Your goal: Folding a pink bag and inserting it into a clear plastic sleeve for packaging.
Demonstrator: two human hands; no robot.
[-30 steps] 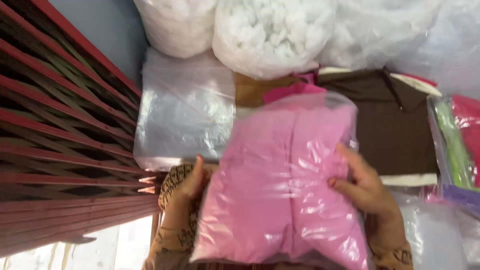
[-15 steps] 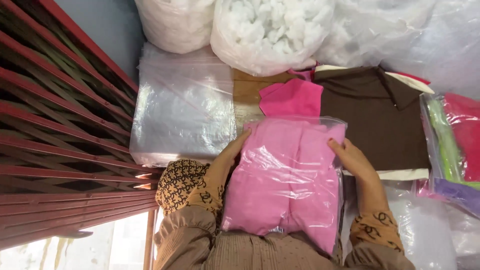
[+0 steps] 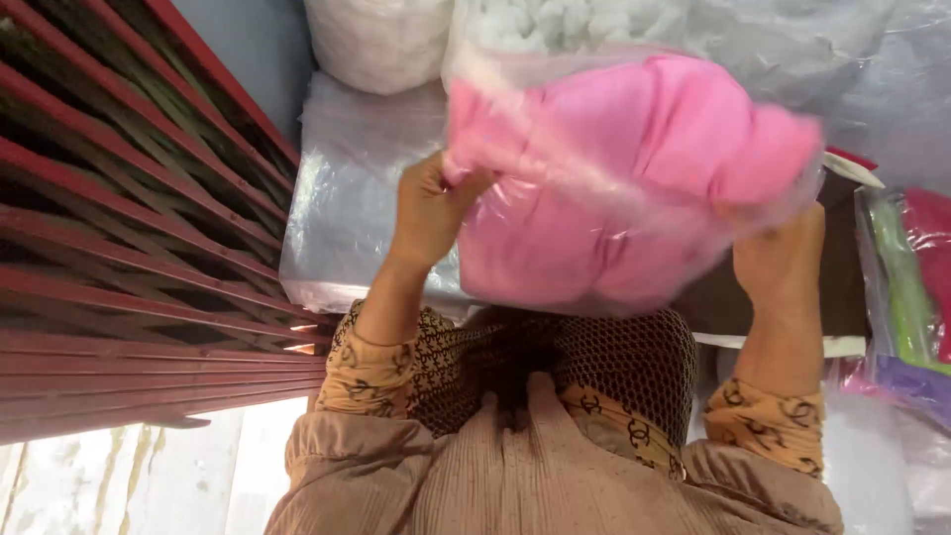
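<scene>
I hold a pink garment in a clear plastic bag (image 3: 614,188) up in front of me with both hands. My left hand (image 3: 428,210) grips the bag's left edge, near its upper corner. My right hand (image 3: 783,260) clasps its lower right side. The bag is lifted and bulges, blurred by motion, and it hides most of the brown fabric (image 3: 773,297) lying underneath. My patterned sleeves (image 3: 376,367) and a beige ribbed garment fill the bottom of the view.
A stack of clear plastic bags (image 3: 347,198) lies at the left. White stuffing-filled sacks (image 3: 381,40) stand at the back. Red wooden slats (image 3: 129,238) run along the left. Bagged green and pink garments (image 3: 906,277) lie at the right edge.
The bagged pink garment has been lifted off the brown fabric and raised toward the camera. Both hands moved up with it, to its sides.
</scene>
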